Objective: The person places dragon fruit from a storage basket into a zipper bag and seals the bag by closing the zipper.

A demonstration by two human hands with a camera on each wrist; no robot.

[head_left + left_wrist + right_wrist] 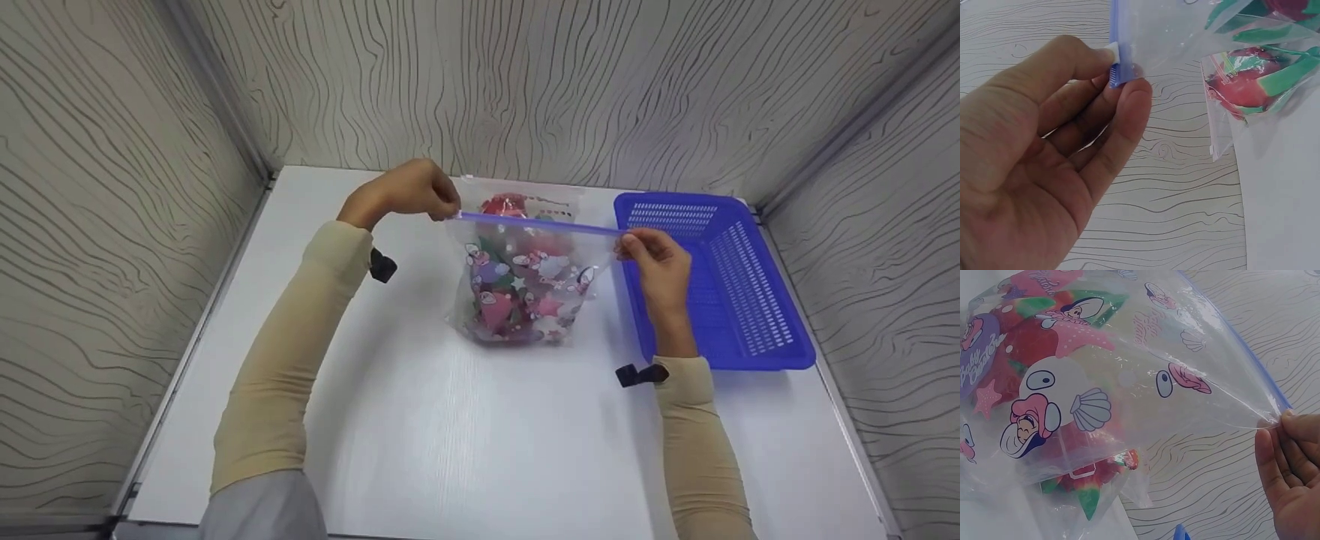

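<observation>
A clear zip bag (525,289) printed with shells, stars and cartoon figures stands on the table, its blue-purple zip strip (540,223) stretched between both hands. At the strip's left end, my left hand (416,191) pinches the corner; its thumb lies on the white slider (1115,54). My right hand (660,274) pinches the right top corner between thumb and fingers. Red things with green leaf-like parts (1033,343) show through the plastic. Behind it is a second clear zip bag (1217,132) with a red and green thing (1244,81) inside, partly hidden by the front bag.
A blue plastic basket (799,352) with slotted walls is at the right, beside and partly under my right hand. Wood-grain panels (480,82) enclose the white table (450,435) at the back and both sides.
</observation>
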